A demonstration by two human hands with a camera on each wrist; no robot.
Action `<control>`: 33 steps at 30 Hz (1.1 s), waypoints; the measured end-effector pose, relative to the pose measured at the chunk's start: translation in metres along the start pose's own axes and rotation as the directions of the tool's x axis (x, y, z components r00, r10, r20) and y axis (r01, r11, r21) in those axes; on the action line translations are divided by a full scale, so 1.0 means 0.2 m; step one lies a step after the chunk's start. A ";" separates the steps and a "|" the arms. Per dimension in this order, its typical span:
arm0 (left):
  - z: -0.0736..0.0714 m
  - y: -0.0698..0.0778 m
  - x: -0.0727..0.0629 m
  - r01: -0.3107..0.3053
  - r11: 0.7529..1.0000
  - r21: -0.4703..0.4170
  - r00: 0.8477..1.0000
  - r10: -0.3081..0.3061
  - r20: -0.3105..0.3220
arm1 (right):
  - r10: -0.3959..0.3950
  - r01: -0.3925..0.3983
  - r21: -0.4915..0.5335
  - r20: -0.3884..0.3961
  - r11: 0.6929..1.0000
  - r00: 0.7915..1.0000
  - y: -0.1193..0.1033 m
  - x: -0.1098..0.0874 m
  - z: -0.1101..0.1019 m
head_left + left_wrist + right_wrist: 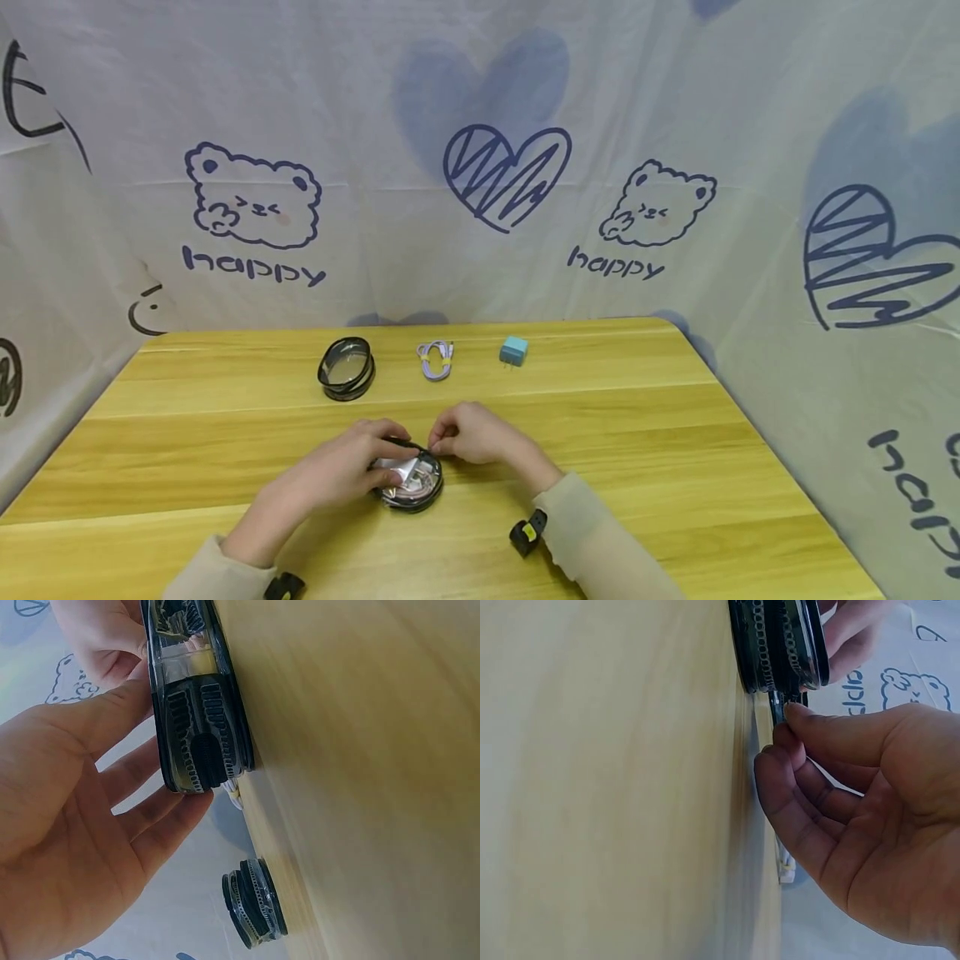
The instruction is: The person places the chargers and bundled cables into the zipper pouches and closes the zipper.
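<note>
A round clear zip pouch (429,490) with black edging sits on the table in front of me; a white piece and a coiled pinkish cable show through its top. My left hand (330,471) grips it from the left, thumb and fingers around its rim. On the far right side of the pouch, my right hand (476,433) pinches the small dark zipper pull (778,709) between thumb and forefinger. In the left wrist view, the zipper band of the pouch (199,739) faces the camera, with black zipper tape along its side.
Farther back on the wooden table (637,433) stand a second round clear pouch (347,387), a coiled lilac cable (435,361) tied with yellow, and a blue plug charger (513,350). A white printed cloth (375,167) hangs behind the table and along its sides.
</note>
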State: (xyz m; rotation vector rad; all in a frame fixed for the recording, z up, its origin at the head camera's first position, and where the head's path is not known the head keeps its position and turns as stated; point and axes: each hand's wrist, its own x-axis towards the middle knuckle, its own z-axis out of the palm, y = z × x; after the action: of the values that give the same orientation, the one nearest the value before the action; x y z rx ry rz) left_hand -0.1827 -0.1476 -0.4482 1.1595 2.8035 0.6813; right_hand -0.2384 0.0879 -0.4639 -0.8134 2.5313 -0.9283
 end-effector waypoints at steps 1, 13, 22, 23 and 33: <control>0.00 0.00 0.00 0.008 1.000 -0.001 1.000 -0.008 0.002 | -0.001 0.001 -0.002 0.011 1.000 1.000 0.00 0.00 0.00; 0.00 0.01 0.00 0.072 0.997 -0.027 0.997 -0.072 0.011 | 0.032 -0.035 0.045 0.086 0.998 0.996 0.01 -0.03 -0.04; -0.01 -0.01 -0.01 0.076 0.996 -0.038 0.997 -0.076 0.013 | 0.017 -0.018 0.037 0.044 0.999 0.999 0.00 -0.02 -0.03; -0.01 -0.01 -0.01 0.077 0.996 -0.044 0.997 -0.076 0.014 | 0.010 -0.011 0.030 0.035 0.999 0.999 0.00 -0.01 -0.02; 0.00 -0.01 0.00 -0.011 0.999 -0.031 1.000 0.012 0.009 | -0.014 0.014 0.005 -0.002 1.000 1.000 0.00 0.01 0.00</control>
State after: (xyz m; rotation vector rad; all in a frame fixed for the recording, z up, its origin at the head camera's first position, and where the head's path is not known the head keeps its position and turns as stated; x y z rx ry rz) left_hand -0.1833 -0.1488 -0.4481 1.1711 2.7707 0.7165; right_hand -0.2401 0.0871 -0.4651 -0.8295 2.5271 -0.9403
